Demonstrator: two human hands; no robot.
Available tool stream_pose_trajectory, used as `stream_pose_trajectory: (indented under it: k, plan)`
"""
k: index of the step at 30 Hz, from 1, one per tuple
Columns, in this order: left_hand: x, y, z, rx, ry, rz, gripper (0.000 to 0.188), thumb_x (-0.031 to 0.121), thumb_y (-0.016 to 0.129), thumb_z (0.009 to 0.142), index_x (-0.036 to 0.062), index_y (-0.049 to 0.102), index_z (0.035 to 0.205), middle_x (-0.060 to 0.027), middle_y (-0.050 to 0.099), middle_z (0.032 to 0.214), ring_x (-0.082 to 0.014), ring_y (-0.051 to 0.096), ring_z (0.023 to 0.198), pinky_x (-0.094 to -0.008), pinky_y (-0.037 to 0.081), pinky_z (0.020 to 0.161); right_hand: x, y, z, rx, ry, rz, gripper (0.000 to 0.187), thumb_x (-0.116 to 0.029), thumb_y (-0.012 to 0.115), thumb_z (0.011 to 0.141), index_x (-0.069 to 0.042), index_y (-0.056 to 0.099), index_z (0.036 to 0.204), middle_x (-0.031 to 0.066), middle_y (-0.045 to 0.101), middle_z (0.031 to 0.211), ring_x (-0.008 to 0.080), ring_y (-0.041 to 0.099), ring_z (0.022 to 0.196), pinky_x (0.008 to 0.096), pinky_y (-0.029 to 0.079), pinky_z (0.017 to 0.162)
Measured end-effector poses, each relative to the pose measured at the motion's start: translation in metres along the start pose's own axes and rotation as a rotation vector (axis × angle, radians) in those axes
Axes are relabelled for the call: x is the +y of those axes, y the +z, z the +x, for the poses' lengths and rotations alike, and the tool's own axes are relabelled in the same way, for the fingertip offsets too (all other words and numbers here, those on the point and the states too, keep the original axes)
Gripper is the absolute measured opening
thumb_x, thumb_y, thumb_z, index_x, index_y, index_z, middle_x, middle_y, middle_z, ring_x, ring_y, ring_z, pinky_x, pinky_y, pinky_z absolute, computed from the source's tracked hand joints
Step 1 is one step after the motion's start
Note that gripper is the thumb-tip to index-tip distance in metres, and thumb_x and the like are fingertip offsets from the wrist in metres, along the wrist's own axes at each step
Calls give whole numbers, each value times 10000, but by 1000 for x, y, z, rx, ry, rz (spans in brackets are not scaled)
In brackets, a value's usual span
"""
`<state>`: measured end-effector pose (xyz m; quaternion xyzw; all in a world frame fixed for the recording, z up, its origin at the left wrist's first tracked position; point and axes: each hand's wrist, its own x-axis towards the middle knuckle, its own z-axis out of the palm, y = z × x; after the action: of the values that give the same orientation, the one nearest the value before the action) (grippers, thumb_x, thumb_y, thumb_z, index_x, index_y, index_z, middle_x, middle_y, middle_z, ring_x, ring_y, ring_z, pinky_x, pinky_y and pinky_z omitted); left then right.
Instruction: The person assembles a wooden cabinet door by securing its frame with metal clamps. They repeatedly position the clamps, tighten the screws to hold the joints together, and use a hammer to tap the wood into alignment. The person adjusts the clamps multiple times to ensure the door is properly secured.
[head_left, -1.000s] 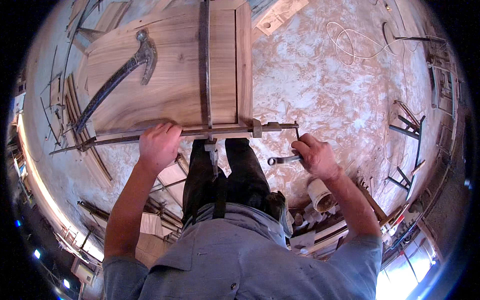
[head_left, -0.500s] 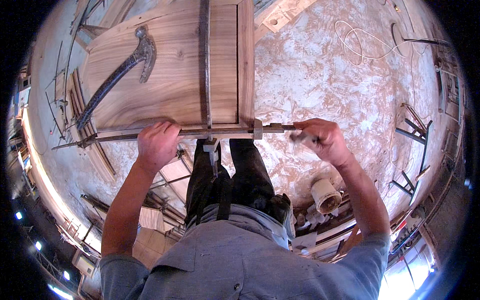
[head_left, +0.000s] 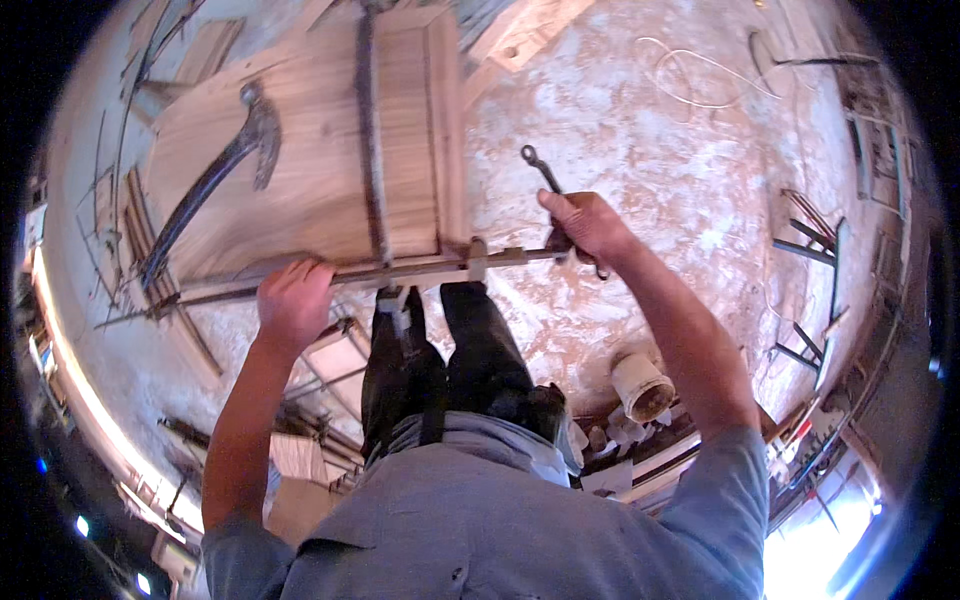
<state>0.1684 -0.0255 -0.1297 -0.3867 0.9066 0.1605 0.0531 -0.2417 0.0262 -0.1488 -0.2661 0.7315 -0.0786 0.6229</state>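
Though blurry, mottled floor (head_left: 690, 170), perhaps concrete, around wooden panel (head_left: 315, 160).

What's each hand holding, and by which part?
Right hand: wrench, around mid-shaft, ring end sticking out. Left hand: clamp bar, left of the crossing bar.

A hammer (head_left: 208, 182) lies on the panel's (head_left: 315, 165) left.

The bar clamp (head_left: 415, 269), long, dark and slender, runs left to right along the near edge of the wooden panel (head_left: 315, 140), its screw end projecting past the panel's right side. The wrench (head_left: 543, 169), dark metal, is held aslant by that end, ring head uppermost and leaning left. The panel is pale brown and grained.
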Motion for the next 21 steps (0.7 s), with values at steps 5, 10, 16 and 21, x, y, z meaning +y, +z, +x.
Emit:
stream_pose_trajectory:
  k: [5, 10, 16, 21]
  plan:
    - [8, -7, 1, -10, -54, -55, 399, 212, 722, 738, 28, 605, 1072, -162, 650, 1046, -353, 608, 996, -448, 483, 874, 35, -32, -19, 347, -255, -122, 350, -350, 655, 903, -13, 614, 989, 123, 569, 597, 263, 607, 567, 385, 463, 525]
    - [61, -16, 21, 33, 18, -91, 671, 321, 780, 704, 14, 534, 1248, -196, 555, 1217, -383, 498, 1148, -484, 392, 987, 68, -44, -23, 334, -543, -506, 203, -228, 630, 904, -69, 610, 1030, 204, 626, 716, 404, 634, 702, 477, 495, 608]
    - [135, -17, 74, 58, 201, -252, 645, 259, 803, 696, 32, 546, 1241, -159, 574, 1172, -343, 519, 1114, -460, 408, 964, 59, -44, -7, 339, -778, -759, 220, -195, 588, 917, -117, 599, 1123, 159, 664, 784, 376, 655, 721, 473, 529, 621]
    - [161, -12, 96, -10, 186, -136, 436, 230, 790, 709, 42, 622, 1065, -96, 578, 999, -275, 545, 1007, -409, 451, 864, 55, -54, 11, 290, -829, -938, 257, -157, 565, 905, -158, 619, 1157, 114, 675, 825, 332, 670, 772, 447, 545, 657]
